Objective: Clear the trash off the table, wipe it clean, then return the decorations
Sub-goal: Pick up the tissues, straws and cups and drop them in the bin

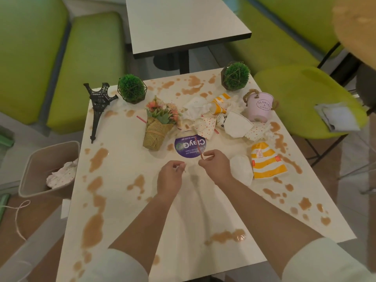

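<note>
Both hands are hovering mid-frame over the stained table (126, 200): right hand (213, 166) fingers pinching a red straw (200, 153), left hand (171, 176) fingers pinching something small and pale. Crumpled wrappers (223, 119) are lying above them; bin (50, 165) sits at left.

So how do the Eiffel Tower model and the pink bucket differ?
The tower is dark, openwork and slender; the bucket is pale pink, solid-walled and squat. The tower lies tipped over at the table's far left edge, while the bucket sits toward the far right beside crumpled wrappers. The bucket carries printed lettering and rope handles; the tower has neither. Both are decorations.
</note>
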### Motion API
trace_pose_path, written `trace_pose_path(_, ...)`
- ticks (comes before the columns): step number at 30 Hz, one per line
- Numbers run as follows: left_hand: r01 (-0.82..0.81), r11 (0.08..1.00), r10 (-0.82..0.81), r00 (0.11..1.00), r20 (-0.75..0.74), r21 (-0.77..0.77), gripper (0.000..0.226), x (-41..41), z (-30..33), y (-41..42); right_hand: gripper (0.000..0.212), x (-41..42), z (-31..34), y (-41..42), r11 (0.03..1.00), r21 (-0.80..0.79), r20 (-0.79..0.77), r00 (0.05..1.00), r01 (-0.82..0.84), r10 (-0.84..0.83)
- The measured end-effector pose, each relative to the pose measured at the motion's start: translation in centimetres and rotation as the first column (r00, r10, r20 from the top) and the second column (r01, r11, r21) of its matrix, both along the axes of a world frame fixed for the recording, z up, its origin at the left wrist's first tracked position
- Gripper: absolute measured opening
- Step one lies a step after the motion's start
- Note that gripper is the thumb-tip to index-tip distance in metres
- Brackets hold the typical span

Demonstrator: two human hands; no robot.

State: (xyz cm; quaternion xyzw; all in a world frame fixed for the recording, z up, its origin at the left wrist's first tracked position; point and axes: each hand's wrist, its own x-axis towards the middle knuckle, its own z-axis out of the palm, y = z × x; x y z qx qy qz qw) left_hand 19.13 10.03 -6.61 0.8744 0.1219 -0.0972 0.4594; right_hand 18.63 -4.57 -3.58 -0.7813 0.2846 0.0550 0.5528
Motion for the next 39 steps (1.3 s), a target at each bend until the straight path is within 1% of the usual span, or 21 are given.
trace_pose_path(4, -0.144, 0.980, 0.147, 0.989, 0.012, -0.139, 0.005, -0.7, 0.9, 2.6, 0.017, -0.3, 1.0, 3.2, 0.992, 0.111, 0.025, 0.998, -0.056, 0.053)
trace_pose_path(6, -0.189, 0.957, 0.194, 0.981, 0.001, -0.222, 0.006, -1.0, 1.3, 4.2, 0.013, -0.6, 1.4, 5.0, 0.984, 0.163, 0.029, 0.998, -0.064, 0.060)
trace_pose_path(12, -0.242, 0.932, 0.258, 0.966, 0.024, -0.271, 0.013, -0.9, 3.2, 10.1, 0.004, -0.2, 2.2, 10.6, 0.967, 0.217, 0.008, 0.991, -0.134, 0.135)
trace_pose_path(16, -0.315, 0.917, 0.333, 0.942, 0.036, -0.244, 0.021, 0.1, 4.2, 15.9, 0.009, 1.3, 2.7, 15.9, 0.960, 0.206, -0.010, 0.981, -0.190, 0.196)
trace_pose_path(21, -0.398, 0.890, 0.409, 0.913, 0.001, -0.221, 0.017, 1.4, 5.0, 24.2, 0.016, 3.1, 3.2, 23.5, 0.943, 0.226, -0.050, 0.964, -0.244, 0.262)
trace_pose_path(25, -0.408, 0.894, 0.424, 0.904, 0.058, -0.183, 0.016, 2.8, 5.5, 31.6, 0.010, 4.8, 2.9, 30.8, 0.919, 0.242, -0.062, 0.940, -0.313, 0.336)
trace_pose_path(27, -0.433, 0.885, 0.447, 0.893, 0.055, -0.172, 0.016, 3.8, 5.6, 34.4, 0.006, 5.5, 2.6, 33.4, 0.911, 0.234, -0.064, 0.930, -0.339, 0.362)
trace_pose_path(32, -0.447, 0.883, 0.456, 0.889, 0.038, -0.141, 0.018, 6.9, 4.6, 40.7, 0.008, 8.0, 1.8, 38.9, 0.900, 0.153, -0.060, 0.905, -0.408, 0.421)
trace_pose_path(36, -0.452, 0.884, 0.458, 0.888, 0.029, -0.120, 0.019, 9.1, 3.0, 44.2, 0.008, 10.0, 0.6, 42.4, 0.887, 0.095, -0.108, 0.881, -0.453, 0.461)
trace_pose_path(39, -0.438, 0.897, 0.437, 0.899, -0.028, -0.054, 0.022, 10.0, 2.1, 45.7, 0.003, 11.1, -0.2, 44.1, 0.867, 0.041, -0.120, 0.859, -0.497, 0.498)
